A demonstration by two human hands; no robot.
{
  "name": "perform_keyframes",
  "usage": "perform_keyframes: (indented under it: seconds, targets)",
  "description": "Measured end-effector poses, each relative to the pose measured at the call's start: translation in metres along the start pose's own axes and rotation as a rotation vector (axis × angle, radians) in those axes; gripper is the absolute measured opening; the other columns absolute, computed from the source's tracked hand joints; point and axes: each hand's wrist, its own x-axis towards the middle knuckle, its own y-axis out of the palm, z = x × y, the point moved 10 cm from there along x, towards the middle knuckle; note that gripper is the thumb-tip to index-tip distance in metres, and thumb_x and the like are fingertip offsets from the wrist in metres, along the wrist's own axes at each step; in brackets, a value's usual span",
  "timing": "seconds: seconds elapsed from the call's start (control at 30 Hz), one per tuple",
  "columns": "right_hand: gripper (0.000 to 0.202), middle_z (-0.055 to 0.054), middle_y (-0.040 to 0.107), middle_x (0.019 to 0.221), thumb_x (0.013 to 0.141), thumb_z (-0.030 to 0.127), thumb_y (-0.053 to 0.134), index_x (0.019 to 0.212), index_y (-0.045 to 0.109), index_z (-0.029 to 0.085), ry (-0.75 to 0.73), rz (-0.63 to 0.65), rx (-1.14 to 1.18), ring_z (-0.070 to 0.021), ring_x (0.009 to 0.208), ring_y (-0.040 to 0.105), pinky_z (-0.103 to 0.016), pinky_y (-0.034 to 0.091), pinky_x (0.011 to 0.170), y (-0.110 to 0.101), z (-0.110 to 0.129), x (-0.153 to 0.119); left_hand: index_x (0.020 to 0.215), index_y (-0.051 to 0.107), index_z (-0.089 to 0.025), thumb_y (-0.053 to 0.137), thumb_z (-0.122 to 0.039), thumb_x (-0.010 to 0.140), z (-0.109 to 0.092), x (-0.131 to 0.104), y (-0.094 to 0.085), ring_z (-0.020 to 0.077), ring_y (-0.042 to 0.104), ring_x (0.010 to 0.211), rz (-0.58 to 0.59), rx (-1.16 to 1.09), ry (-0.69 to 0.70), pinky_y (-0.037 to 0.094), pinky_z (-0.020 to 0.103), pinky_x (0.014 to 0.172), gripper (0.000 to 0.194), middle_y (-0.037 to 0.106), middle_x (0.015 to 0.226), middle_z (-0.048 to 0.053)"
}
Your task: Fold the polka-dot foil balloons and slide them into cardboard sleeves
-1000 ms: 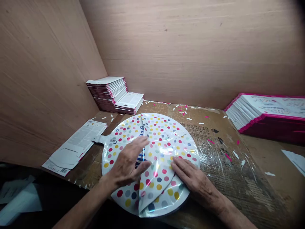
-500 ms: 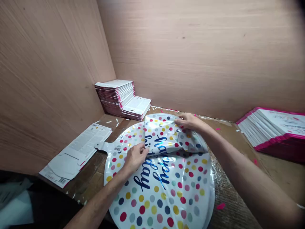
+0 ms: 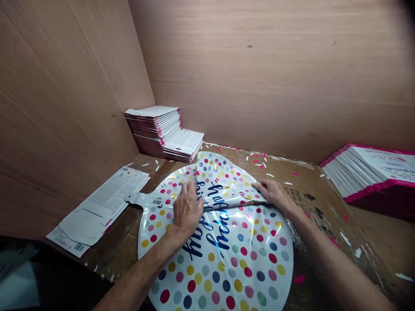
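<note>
A flat white foil balloon [image 3: 223, 272] with coloured dots and blue "happy birthday" lettering lies in front of me. Its tail points left, and a flap at the far right is folded over toward the middle. My left hand [image 3: 185, 211] rests on the balloon beside the flap's left edge, fingers extended and slightly blurred, thumb apart on the flap. At the flap's right end, my right hand [image 3: 274, 193] has its fingers closed on the foil edge; its fingertips are partly hidden.
Printed card sleeves [image 3: 152, 129] are stacked in the back left corner. A flat card [image 3: 100, 211] lies at the left. Another pink-edged stack [image 3: 376, 172] stands at the right. Wooden panels [image 3: 259, 77] rise behind and left. Paper scraps dot the cardboard surface [image 3: 298, 181].
My right hand has come nearer along the balloon's right side, bringing the flap's edge down. My left hand has lifted its fingers from a pinch at the fold and turned more upright.
</note>
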Motion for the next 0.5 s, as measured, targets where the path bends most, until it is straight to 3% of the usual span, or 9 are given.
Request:
perform_keyframes:
  seconds: [0.07,0.13,0.2,0.27,0.3,0.37,0.43,0.5]
  targets:
    - [0.042,-0.005,0.066,0.068,0.089,0.051,0.045,0.068,0.061,0.018,0.002,0.032,-0.014,-0.0186,0.065,0.059,-0.027,0.038,0.058,-0.004,0.002,0.003,0.133,0.048,-0.013,0.054,-0.030,0.091,-0.028,0.007,0.001,0.0296,0.042,0.136,-0.078,0.083,0.234,0.043,0.042,0.105,0.046,0.045,0.147,0.016]
    - [0.040,-0.009,0.069,0.078,0.090,0.050,0.046,0.080,0.065,0.017,0.039,0.016,-0.044,-0.0221,0.073,0.063,-0.029,0.042,0.063,-0.013,0.003,-0.003,0.137,0.046,-0.013,0.047,-0.041,0.094,-0.041,0.016,0.021,0.0324,0.027,0.144,-0.036,0.149,0.370,0.032,0.048,0.114,0.051,0.039,0.152,0.015]
    - [0.043,-0.016,0.069,0.100,0.091,0.049,0.046,0.105,0.064,0.013,-0.009,-0.116,-0.107,-0.0280,0.091,0.064,-0.035,0.046,0.074,-0.032,0.020,-0.019,0.141,0.044,-0.011,0.040,-0.049,0.095,-0.032,0.026,0.050,0.0358,0.023,0.145,0.074,0.214,0.355,0.026,0.054,0.115,0.059,0.037,0.153,0.017]
    - [0.049,-0.019,0.061,0.124,0.092,0.045,0.046,0.128,0.054,0.012,-0.262,-0.243,-0.181,-0.0309,0.111,0.058,-0.043,0.045,0.091,-0.043,0.062,-0.043,0.144,0.041,-0.010,0.034,-0.053,0.096,-0.020,0.031,0.070,0.0368,0.023,0.145,0.151,0.247,0.311,0.023,0.055,0.116,0.065,0.035,0.154,0.018]
    - [0.049,-0.019,0.056,0.132,0.092,0.039,0.048,0.134,0.049,0.013,-0.438,-0.261,-0.221,-0.0305,0.119,0.054,-0.046,0.041,0.099,-0.041,0.087,-0.058,0.145,0.039,-0.010,0.032,-0.054,0.096,-0.017,0.032,0.075,0.0368,0.023,0.145,0.164,0.254,0.306,0.021,0.055,0.116,0.067,0.034,0.154,0.018]
    - [0.054,-0.017,0.047,0.144,0.087,0.024,0.050,0.139,0.045,0.013,-0.722,-0.180,-0.293,-0.0294,0.131,0.045,-0.050,0.030,0.111,-0.019,0.124,-0.080,0.144,0.042,-0.011,0.033,-0.057,0.094,-0.018,0.032,0.074,0.0382,0.022,0.145,0.156,0.268,0.314,0.021,0.057,0.116,0.068,0.035,0.154,0.017]
    - [0.067,-0.018,0.041,0.149,0.076,0.014,0.050,0.143,0.041,0.010,-0.788,-0.035,-0.351,-0.0305,0.138,0.037,-0.053,0.024,0.115,0.008,0.132,-0.082,0.134,0.053,-0.009,0.036,-0.060,0.092,-0.025,0.037,0.064,0.0409,0.023,0.143,0.122,0.292,0.322,0.020,0.058,0.115,0.068,0.042,0.149,0.019]
    - [0.077,-0.021,0.037,0.151,0.070,0.012,0.048,0.145,0.036,0.004,-0.723,0.094,-0.363,-0.0308,0.140,0.033,-0.052,0.026,0.115,0.030,0.122,-0.070,0.126,0.060,-0.007,0.036,-0.062,0.091,-0.036,0.044,0.052,0.0416,0.023,0.143,0.050,0.308,0.342,0.018,0.057,0.116,0.069,0.046,0.145,0.021]
